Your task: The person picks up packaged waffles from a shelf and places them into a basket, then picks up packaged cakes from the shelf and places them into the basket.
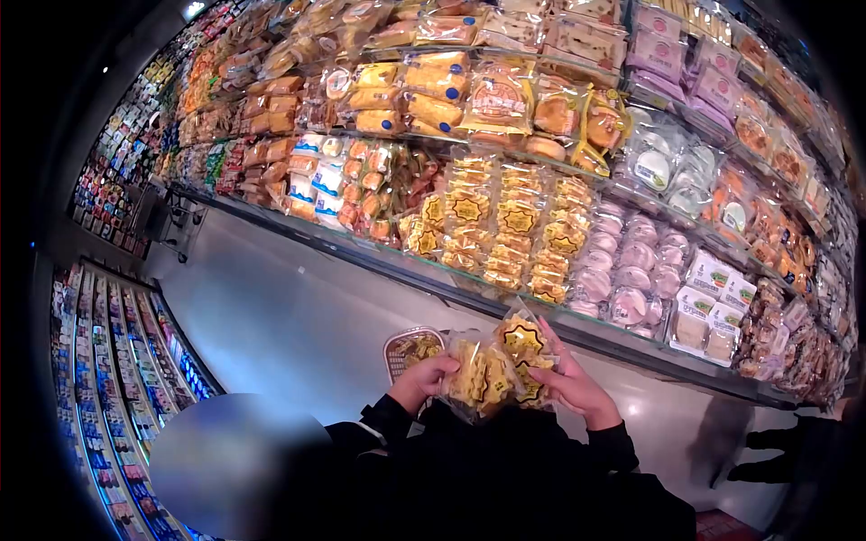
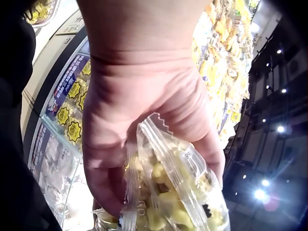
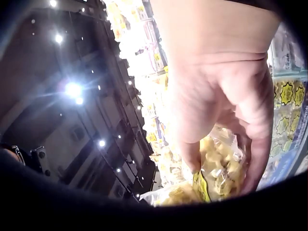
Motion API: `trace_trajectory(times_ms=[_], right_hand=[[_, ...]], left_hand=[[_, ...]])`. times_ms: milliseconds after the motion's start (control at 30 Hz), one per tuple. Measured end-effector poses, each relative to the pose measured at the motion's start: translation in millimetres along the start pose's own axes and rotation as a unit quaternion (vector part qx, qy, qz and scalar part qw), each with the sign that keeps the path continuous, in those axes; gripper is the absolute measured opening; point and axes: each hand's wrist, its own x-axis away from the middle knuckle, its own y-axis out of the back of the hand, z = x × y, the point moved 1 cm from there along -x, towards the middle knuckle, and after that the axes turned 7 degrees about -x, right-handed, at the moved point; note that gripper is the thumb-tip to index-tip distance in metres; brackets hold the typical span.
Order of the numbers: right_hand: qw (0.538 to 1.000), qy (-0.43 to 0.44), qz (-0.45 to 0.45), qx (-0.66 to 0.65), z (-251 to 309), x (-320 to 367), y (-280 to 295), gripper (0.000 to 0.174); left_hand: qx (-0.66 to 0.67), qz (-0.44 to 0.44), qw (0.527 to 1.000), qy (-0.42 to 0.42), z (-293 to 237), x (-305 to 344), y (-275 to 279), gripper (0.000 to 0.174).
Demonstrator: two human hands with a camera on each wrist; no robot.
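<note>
In the head view my left hand (image 1: 422, 380) grips a clear bag of yellow snack pieces (image 1: 483, 377) by its left side. A second clear bag, with yellow star-shaped labels (image 1: 522, 340), is held by my right hand (image 1: 577, 386), its thumb across the front and fingers behind. The two bags overlap in front of my body. Seen from the left wrist, the crimped end of the bag (image 2: 168, 192) lies between thumb and fingers. From the right wrist, thumb and fingers pinch the other bag (image 3: 219, 166) from both sides.
A wire-like basket (image 1: 390, 361) with similar bags stands below, beside my left hand. Ahead runs a long tiered display (image 1: 469, 212) of packaged breads, with a front ledge. Shelves (image 1: 117, 379) line the left. At the lower right a person's dark-clothed legs (image 1: 785, 455) show.
</note>
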Motion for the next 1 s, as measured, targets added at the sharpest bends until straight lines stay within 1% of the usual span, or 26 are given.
trace_trajectory(times_ms=[33,100,133,167,233,267,300,333,367,400,433,500,533,567,633,667,700,733,767,800,833,867,900,933,967,1000], right_hand=[[1.000,-0.006,0.003,-0.002,1.9,-7.1,-6.2,0.085],[0.994,-0.033,-0.044,-0.089,10.6,-25.0,-18.8,0.087],[0.997,-0.008,-0.064,-0.032,9.9,-40.1,-21.4,0.086],[0.997,-0.009,-0.066,-0.032,17.5,-53.5,-27.3,0.086],[0.993,-0.059,-0.097,0.016,40.2,-77.7,-46.6,0.083],[0.994,-0.018,-0.089,0.053,30.6,-93.7,-43.3,0.077],[0.994,-0.024,-0.096,0.051,33.8,-105.0,-47.3,0.077],[0.995,-0.040,-0.087,0.027,40.6,-118.1,-51.0,0.073],[0.995,-0.052,-0.080,0.002,45.5,-131.7,-53.3,0.070],[0.996,-0.017,-0.085,0.022,47.3,-142.8,-51.9,0.059],[0.995,-0.018,-0.097,0.017,49.6,-150.4,-49.3,0.059],[0.986,-0.029,-0.162,-0.035,55.7,-153.8,-43.6,0.047],[0.982,0.003,-0.185,-0.035,59.7,-152.3,-42.8,0.038],[0.975,0.055,-0.212,-0.037,30.5,-151.7,-13.9,0.037],[0.944,0.058,-0.292,-0.141,65.3,-149.1,-38.2,0.040],[0.939,0.057,-0.307,-0.144,71.8,-146.9,-40.8,0.040],[0.928,0.063,-0.312,-0.196,76.9,-145.3,-41.3,0.041],[0.915,0.070,-0.313,-0.246,79.2,-143.5,-39.6,0.042],[0.910,0.071,-0.323,-0.250,74.1,-141.0,-33.5,0.042],[0.918,0.066,-0.318,-0.227,69.3,-141.3,-29.3,0.044],[0.926,0.061,-0.311,-0.206,66.1,-141.8,-27.4,0.046],[0.922,0.080,-0.320,-0.202,60.9,-143.7,-31.6,0.046],[0.921,0.078,-0.321,-0.208,58.0,-142.3,-28.4,0.046],[0.945,0.015,-0.317,-0.080,53.6,-140.2,-21.5,0.046],[0.950,-0.046,-0.305,0.050,47.2,-139.5,-15.4,0.046],[0.952,-0.056,-0.300,0.037,36.2,-141.5,-10.5,0.045]], left_hand=[[0.004,-0.005,1.000,-0.003,-2.4,-0.4,5.2,0.060],[-0.003,-0.062,0.998,-0.010,-13.0,-0.5,20.2,0.062],[-0.023,-0.110,0.994,-0.012,-21.1,1.1,26.8,0.062],[-0.021,-0.110,0.994,-0.010,-32.2,0.5,32.8,0.062],[0.011,-0.079,0.995,-0.053,-59.5,-1.3,39.1,0.061],[0.030,-0.060,0.997,-0.024,-79.7,8.3,43.8,0.063],[0.037,-0.061,0.997,-0.019,-95.7,12.7,43.2,0.063],[-0.041,-0.118,0.989,-0.073,-112.2,15.1,42.5,0.061],[-0.121,-0.172,0.970,-0.125,-131.8,15.3,46.2,0.060],[-0.106,-0.188,0.963,-0.161,-153.2,14.7,54.1,0.061],[-0.090,-0.205,0.955,-0.193,-175.0,13.2,62.8,0.062],[-0.127,-0.322,0.907,-0.241,-218.0,6.2,82.5,0.062],[-0.163,-0.346,0.886,-0.262,-239.6,-2.6,71.1,0.060],[-0.200,-0.367,0.863,-0.283,-260.2,-13.4,59.3,0.058],[-0.333,-0.377,0.806,-0.311,-284.5,-38.9,73.2,0.061],[-0.394,-0.400,0.784,-0.266,-292.2,-47.5,81.9,0.065],[-0.395,-0.393,0.790,-0.255,-291.3,-58.6,82.3,0.065],[-0.453,-0.409,0.746,-0.267,-289.0,-69.5,81.0,0.069],[-0.508,-0.424,0.696,-0.278,-285.2,-77.8,78.5,0.072],[-0.571,-0.441,0.633,-0.282,-281.9,-83.9,70.2,0.086],[-0.575,-0.437,0.634,-0.276,-277.9,-87.5,77.8,0.086],[-0.659,-0.438,0.541,-0.284,-272.0,-88.5,90.6,0.093],[-0.732,-0.434,0.438,-0.288,-268.4,-87.2,90.2,0.101],[-0.725,-0.436,0.464,-0.264,-261.5,-81.8,90.3,0.108],[-0.728,-0.435,0.461,-0.261,-256.1,-77.1,89.5,0.108],[-0.768,-0.463,0.370,-0.242,-251.9,-72.6,87.1,0.108]])
